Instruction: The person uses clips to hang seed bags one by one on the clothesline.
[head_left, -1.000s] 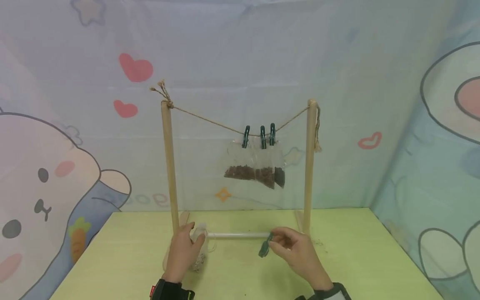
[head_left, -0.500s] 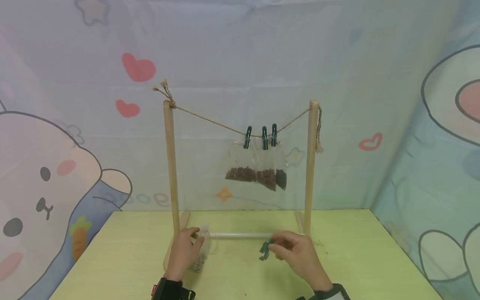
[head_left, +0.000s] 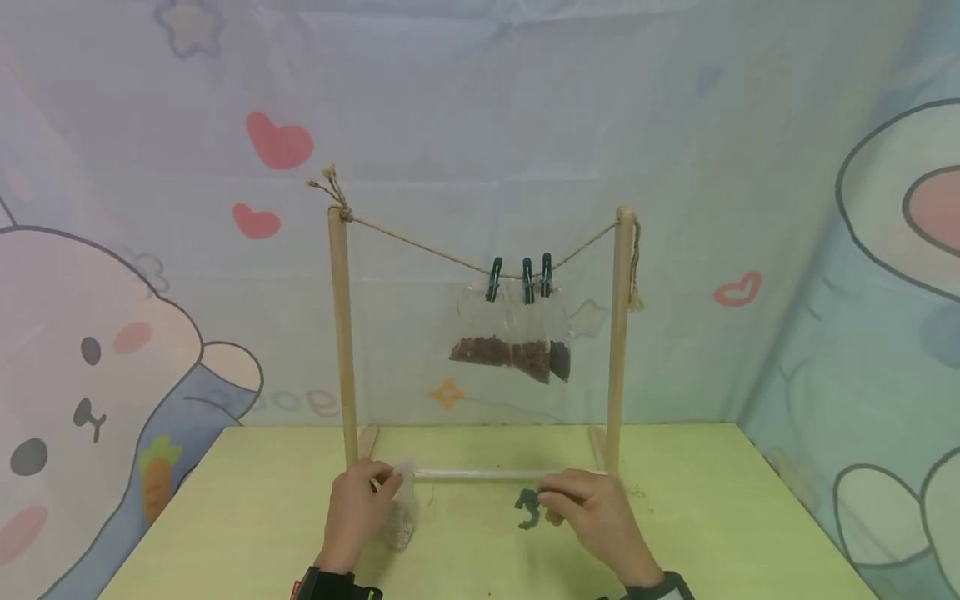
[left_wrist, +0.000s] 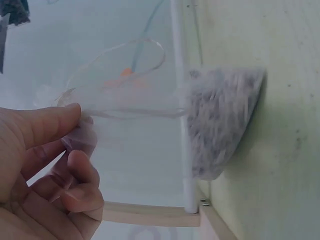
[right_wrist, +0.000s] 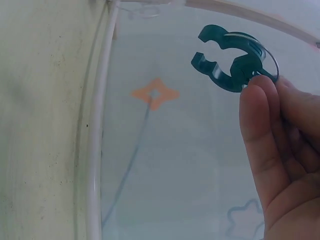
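Note:
My left hand (head_left: 358, 508) pinches the top of a clear plastic bag (left_wrist: 225, 120) between thumb and fingers. Pale, greyish bits fill the bag's lower part, and a thin string loops from its top. In the right wrist view, my right hand (right_wrist: 285, 130) squeezes the handles of a dark green clothespin (right_wrist: 240, 60), whose jaws stand apart with nothing between them. Over the table, a rope (head_left: 420, 244) bears several things: three dark green clothespins (head_left: 528, 280) with clear bags (head_left: 480, 350) of brown and dark contents hanging from them.
Two wooden posts, the left post (head_left: 342, 333) and the right post (head_left: 619, 333), carry the rope. A white rod (head_left: 480, 475) runs low between them, just beyond my hands. The pale yellow table (head_left: 225, 508) reaches back to a printed cloth (head_left: 420, 100).
My left hand has gone from resting beside the bag to pinching its top, and the bag now stands more upright. In my right hand the clothespin's jaws have spread open.

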